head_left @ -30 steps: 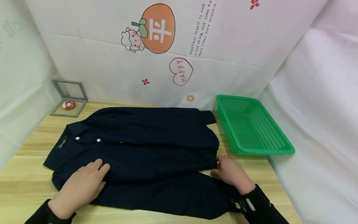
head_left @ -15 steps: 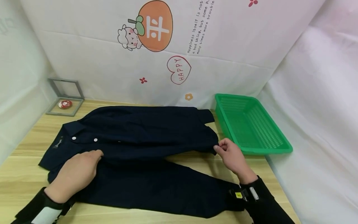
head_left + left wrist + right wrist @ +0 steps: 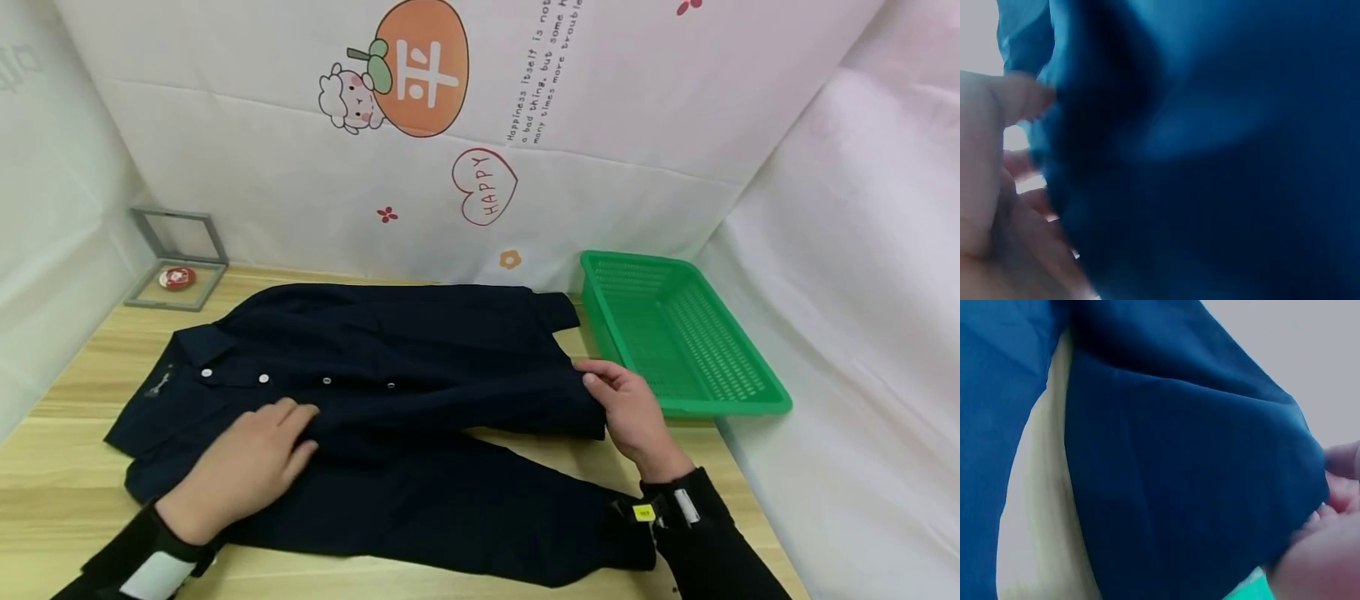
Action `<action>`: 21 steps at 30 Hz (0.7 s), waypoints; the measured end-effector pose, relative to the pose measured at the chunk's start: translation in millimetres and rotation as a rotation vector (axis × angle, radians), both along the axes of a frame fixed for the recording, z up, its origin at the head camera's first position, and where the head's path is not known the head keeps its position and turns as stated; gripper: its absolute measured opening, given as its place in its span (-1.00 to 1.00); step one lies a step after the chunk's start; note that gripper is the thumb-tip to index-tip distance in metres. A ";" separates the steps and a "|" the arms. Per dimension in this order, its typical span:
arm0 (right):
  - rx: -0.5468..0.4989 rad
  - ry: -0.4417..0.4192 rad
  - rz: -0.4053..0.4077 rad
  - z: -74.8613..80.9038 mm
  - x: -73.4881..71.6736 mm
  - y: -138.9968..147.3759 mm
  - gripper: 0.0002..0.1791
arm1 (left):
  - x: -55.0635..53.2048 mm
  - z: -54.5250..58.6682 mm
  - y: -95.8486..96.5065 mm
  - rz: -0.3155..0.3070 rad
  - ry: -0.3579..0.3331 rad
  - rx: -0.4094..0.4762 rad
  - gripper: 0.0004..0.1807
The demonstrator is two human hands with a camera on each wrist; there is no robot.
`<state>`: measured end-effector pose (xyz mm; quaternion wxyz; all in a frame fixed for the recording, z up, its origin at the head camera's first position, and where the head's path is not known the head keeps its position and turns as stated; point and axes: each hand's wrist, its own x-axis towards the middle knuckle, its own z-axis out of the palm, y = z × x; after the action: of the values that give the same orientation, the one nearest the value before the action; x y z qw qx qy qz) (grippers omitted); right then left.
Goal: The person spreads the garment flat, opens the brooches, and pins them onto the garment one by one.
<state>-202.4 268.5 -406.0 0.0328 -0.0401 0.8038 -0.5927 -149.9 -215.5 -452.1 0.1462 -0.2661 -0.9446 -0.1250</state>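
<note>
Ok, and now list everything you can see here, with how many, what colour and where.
shirt: one, dark navy, spread on the table
buttons: at least two, white, down the shirt front
basket: one, green, far right of the table
frame: one, grey, opened out, far left corner
round piece: one, red and white, within the frame's flat half
table: one, pale wood, under the shirt
cloth walls: three, white, behind and at both sides
sleeves: two, black, on the arms
left-hand grip: one, bare, on the shirt
right-hand grip: one, bare, pinching the shirt's hem
</note>
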 end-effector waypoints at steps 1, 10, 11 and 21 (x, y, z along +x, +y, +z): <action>0.020 -0.007 0.024 0.9 1.6 1.4 -0.52 | 0.9 -2.0 4.3 -0.029 -0.004 -0.010 -0.62; 0.635 0.455 0.049 9.1 14.6 1.0 -0.82 | -4.0 6.1 15.7 -0.102 0.136 0.053 -0.83; 0.649 0.505 0.043 10.4 16.2 1.0 -0.85 | -4.6 8.6 14.3 -0.105 0.137 0.059 -0.85; 0.697 0.693 0.222 17.4 27.9 7.2 -0.69 | -2.2 5.0 9.0 -0.313 0.170 0.046 -0.52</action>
<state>-174.5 275.6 -388.6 -0.1616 -0.3062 0.9085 -0.2338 -152.2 -206.5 -447.0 0.2104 -0.4161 -0.8727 -0.1449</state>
